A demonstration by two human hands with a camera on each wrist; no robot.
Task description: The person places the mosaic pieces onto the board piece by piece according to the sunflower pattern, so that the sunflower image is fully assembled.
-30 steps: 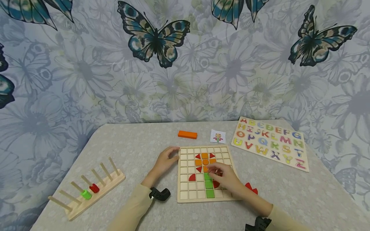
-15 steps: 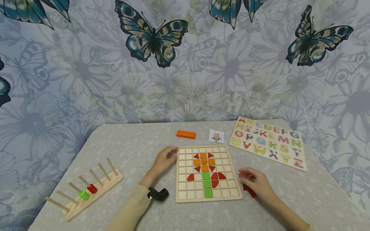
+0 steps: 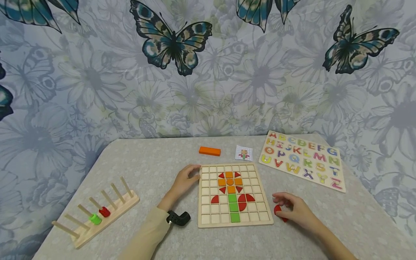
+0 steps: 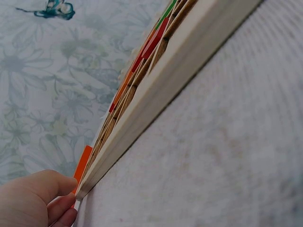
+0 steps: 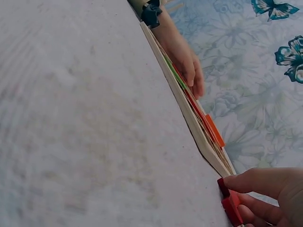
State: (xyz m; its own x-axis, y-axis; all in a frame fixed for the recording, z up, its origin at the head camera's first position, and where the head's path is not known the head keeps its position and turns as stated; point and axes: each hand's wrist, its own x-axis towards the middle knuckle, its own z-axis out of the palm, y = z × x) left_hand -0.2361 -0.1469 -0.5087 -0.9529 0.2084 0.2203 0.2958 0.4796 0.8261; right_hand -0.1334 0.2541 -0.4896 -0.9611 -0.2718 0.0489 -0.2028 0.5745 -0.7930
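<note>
A square wooden grid board lies on the table with orange, red and green tiles set in its cells. At its far left corner rests my left hand, fingertips and thumb touching the edge; the left wrist view shows the thumb against that corner. Just right of the board, my right hand holds a red piece between thumb and fingers. The right wrist view shows red pieces under the right hand, partly hidden by the fingers. The held piece looks rounded in the head view.
Behind the board lie an orange block and a small pattern card. A wooden alphabet board is at the back right. On the left stands a wooden peg rack with green and red pieces on its pegs.
My right hand has moved right, off the board, to the red pieces beside it. Red tiles beside the green column are now uncovered. The left hand stays at the corner.
</note>
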